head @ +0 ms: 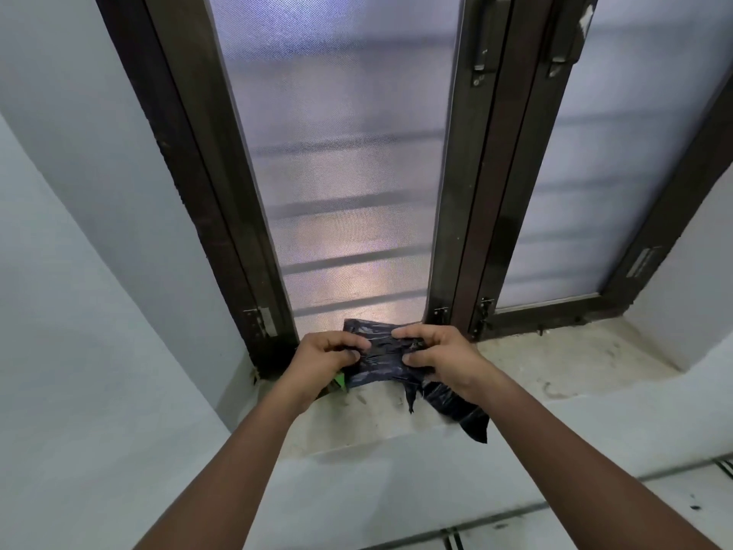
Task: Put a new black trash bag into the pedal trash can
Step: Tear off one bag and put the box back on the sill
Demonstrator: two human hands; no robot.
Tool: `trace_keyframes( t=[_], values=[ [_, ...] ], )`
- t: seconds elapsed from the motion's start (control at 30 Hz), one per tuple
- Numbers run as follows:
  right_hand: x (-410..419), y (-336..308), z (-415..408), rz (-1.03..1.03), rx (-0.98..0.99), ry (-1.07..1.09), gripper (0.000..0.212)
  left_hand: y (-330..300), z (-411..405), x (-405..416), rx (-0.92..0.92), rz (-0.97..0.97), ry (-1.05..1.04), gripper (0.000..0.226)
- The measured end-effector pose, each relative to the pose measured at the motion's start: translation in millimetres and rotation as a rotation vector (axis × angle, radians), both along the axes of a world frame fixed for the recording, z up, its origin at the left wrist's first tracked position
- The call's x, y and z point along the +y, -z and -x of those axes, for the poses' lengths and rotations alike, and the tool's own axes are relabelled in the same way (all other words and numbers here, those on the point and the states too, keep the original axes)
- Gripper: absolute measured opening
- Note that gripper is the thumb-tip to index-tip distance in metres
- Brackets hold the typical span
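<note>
Up at the frosted window (pixel 349 160), over the pale sill (pixel 555 375), both hands work the folded black trash bag (pixel 382 361) level, likely to pull one free: left hand (pixel 323 357) and right hand (pixel 434 353) pinching opposite ends, bag stretched between their fingers (pixel 412 332), tail drooping off the ledge.
</note>
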State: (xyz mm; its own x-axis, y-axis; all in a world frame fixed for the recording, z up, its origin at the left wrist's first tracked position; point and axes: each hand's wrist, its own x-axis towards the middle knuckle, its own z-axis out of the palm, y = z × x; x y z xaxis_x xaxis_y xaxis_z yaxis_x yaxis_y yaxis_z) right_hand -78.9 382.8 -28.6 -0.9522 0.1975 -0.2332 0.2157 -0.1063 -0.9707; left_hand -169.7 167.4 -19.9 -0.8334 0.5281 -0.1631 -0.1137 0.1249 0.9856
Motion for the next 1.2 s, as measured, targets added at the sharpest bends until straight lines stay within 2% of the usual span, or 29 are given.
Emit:
trace_keyframes(
  t=[0.07,0.2,0.3,0.47,0.53,0.6,0.67,0.73,0.8,0.87,0.9,0.97,1.03,1.13,1.2],
  values=[
    [-1,3,1,-0.01,0.015,0.011,0.047,1,1,1,-0.066,0.004,-0.008,0.021],
    [-4,4,1,-0.038,0.083,0.06,0.048,3,2,3,0.014,-0.011,-0.061,0.039],
    [-7,2,1,-0.237,0.071,0.117,0.042,4,2,6,0.077,0.007,-0.112,0.04],
    [-9,-2,9,-0.747,0.09,0.164,0.017,4,-1,11,0.301,0.164,-0.177,0.032],
    [-7,-4,9,-0.789,0.098,0.137,0.015,4,1,11,0.423,0.248,-0.187,0.024],
    [-3,-7,10,-0.72,0.091,0.099,0.005,2,3,9,0.462,0.271,-0.156,0.018],
    [-4,-8,10,-0.536,0.085,0.052,0.006,1,5,7,0.394,0.231,-0.103,0.018],
    [-8,-8,11,-0.325,0.079,0.074,0.007,-2,5,7,0.319,0.222,-0.052,0.004],
    [-15,-6,13,-0.13,0.06,0.132,0.009,1,6,6,0.254,0.19,-0.04,0.012],
    [-19,-5,15,0.0,0.021,0.136,0.005,4,7,6,0.241,0.167,-0.074,0.008],
    [-19,-6,15,0.073,0.003,0.088,0.003,6,7,5,0.258,0.164,-0.098,0.006],
    [-16,-6,16,0.192,-0.018,-0.032,0.015,8,10,0,0.256,0.135,-0.134,0.007],
    [-15,-7,19,0.211,-0.039,-0.058,0.024,8,13,-6,0.159,0.105,-0.108,0.012],
    [-17,-3,26,0.202,-0.068,0.007,0.034,5,12,-16,-0.139,-0.025,-0.014,0.029],
    [-21,2,31,0.21,-0.103,0.052,0.034,7,15,-19,-0.19,-0.046,-0.033,0.033]
  ],
)
